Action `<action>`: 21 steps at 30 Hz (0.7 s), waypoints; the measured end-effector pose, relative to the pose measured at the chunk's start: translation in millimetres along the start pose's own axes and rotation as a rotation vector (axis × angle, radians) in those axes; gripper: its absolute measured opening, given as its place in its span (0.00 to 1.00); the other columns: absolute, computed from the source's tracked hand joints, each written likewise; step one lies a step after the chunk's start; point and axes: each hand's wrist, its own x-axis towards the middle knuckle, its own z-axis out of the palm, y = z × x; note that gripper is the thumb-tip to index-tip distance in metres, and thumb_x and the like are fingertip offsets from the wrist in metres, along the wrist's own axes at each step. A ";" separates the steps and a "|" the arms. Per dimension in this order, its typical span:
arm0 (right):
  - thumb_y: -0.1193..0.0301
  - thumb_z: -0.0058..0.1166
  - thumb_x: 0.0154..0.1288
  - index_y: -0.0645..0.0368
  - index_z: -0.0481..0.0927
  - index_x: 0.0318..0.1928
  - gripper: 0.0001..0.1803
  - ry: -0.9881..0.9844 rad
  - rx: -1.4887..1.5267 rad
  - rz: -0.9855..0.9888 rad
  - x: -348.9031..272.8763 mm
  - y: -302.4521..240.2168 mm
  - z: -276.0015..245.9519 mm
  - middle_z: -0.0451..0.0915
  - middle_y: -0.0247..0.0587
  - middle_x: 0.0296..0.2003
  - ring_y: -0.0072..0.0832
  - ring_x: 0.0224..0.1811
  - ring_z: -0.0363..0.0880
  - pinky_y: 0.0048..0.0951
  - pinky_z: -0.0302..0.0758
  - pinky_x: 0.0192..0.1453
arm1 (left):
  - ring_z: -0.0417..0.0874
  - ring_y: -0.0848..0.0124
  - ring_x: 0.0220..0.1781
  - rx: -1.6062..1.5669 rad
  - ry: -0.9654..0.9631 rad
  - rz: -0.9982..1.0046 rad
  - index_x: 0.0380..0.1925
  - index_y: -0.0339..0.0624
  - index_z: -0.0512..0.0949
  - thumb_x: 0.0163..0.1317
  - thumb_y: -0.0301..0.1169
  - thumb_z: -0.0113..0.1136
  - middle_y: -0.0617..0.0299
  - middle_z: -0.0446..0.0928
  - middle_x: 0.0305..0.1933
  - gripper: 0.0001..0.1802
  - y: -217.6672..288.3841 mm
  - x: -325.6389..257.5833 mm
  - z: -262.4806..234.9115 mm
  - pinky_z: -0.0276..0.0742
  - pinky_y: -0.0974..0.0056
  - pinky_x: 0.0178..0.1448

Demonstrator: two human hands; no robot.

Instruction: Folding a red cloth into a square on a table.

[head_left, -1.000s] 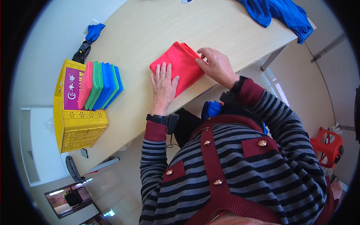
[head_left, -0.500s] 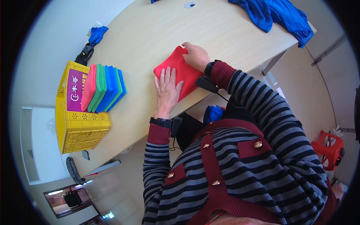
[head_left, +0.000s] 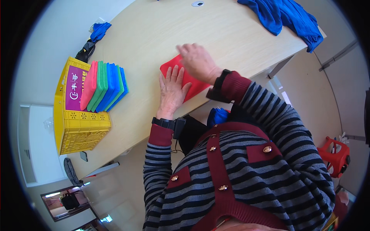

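A folded red cloth point(head_left: 197, 86) lies flat on the pale wooden table near its front edge. My left hand point(head_left: 172, 92) rests on its left part, palm down and fingers spread. Over the cloth's far right side is my right hand point(head_left: 198, 63), slightly blurred, fingers stretched out and nothing in them. It hides part of the cloth; whether it touches the fabric I cannot tell. To the left, several folded cloths point(head_left: 105, 86) in pink, green and blue are stacked side by side against a yellow crate point(head_left: 84, 129) with a purple panel.
Loose blue fabric point(head_left: 283, 19) lies heaped at the table's far right corner. A smaller blue cloth point(head_left: 101, 31) sits at the far left edge. A phone point(head_left: 83, 156) is beside the crate. Blue fabric point(head_left: 217, 116) shows below the table edge, and a red stool point(head_left: 334, 156) stands at right.
My right hand has come off the cloth's far right edge, shifting slightly left, with its fingers now straightened. My left hand stays pressed on the red cloth.
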 end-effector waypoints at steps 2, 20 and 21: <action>0.58 0.47 0.74 0.63 0.71 0.65 0.27 0.049 0.257 -0.188 -7.3 -15.5 23.1 0.76 0.51 0.62 0.48 0.67 0.71 0.47 0.68 0.70 | 0.52 0.54 0.83 -0.113 -0.166 -0.048 0.74 0.44 0.63 0.73 0.51 0.51 0.53 0.58 0.80 0.36 8.0 12.8 -18.9 0.39 0.38 0.83; 0.48 0.38 0.79 0.58 0.67 0.73 0.34 -0.064 -0.071 -0.029 -24.4 20.6 47.3 0.63 0.47 0.74 0.46 0.80 0.54 0.49 0.51 0.81 | 0.55 0.56 0.82 -0.092 -0.013 -0.276 0.75 0.42 0.61 0.77 0.50 0.44 0.52 0.59 0.79 0.34 -36.6 0.9 7.6 0.46 0.40 0.82; 0.49 0.38 0.79 0.58 0.67 0.73 0.34 -0.067 -0.085 -0.017 -23.7 21.7 45.3 0.63 0.47 0.75 0.45 0.80 0.53 0.49 0.51 0.81 | 0.55 0.55 0.82 -0.034 -0.039 -0.323 0.75 0.42 0.62 0.78 0.50 0.44 0.52 0.60 0.79 0.33 -44.4 5.5 3.8 0.46 0.40 0.81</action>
